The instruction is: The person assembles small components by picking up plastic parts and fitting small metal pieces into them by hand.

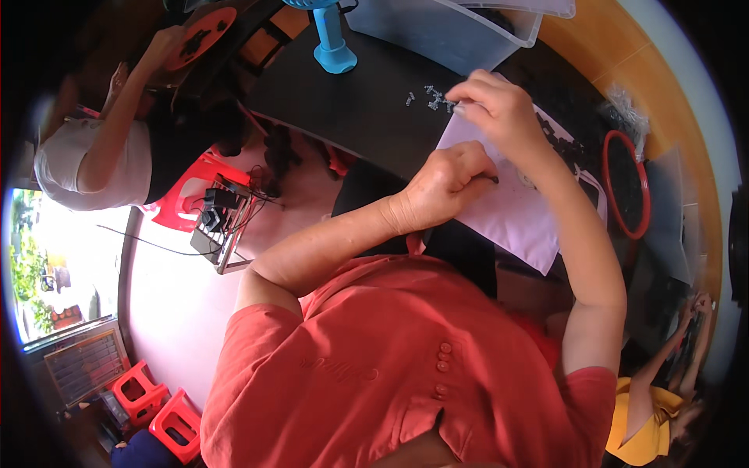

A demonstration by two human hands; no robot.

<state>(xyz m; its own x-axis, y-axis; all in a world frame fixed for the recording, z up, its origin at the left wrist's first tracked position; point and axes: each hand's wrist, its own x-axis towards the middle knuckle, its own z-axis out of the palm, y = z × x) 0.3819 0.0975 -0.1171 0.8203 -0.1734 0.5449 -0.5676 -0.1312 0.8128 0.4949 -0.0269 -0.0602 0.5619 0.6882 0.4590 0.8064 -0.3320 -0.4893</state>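
One dark piece (pixel 494 179) over pale cloth (pixel 524 230).
Left hand (pixel 446 184) pinches it; right hand (pixel 499 109) near metal bits (pixel 434 101), grip I cannot tell.

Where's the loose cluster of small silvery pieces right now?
The small silvery pieces are at upper centre in the head view, on the dark table, just left of the right hand, by the pale pink cloth.

Dark piece (pixel 494 179) pinched in left hand (pixel 443 185) above lilac cloth (pixel 519 228); right hand (pixel 502 111) held near small silvery parts (pixel 434 99).
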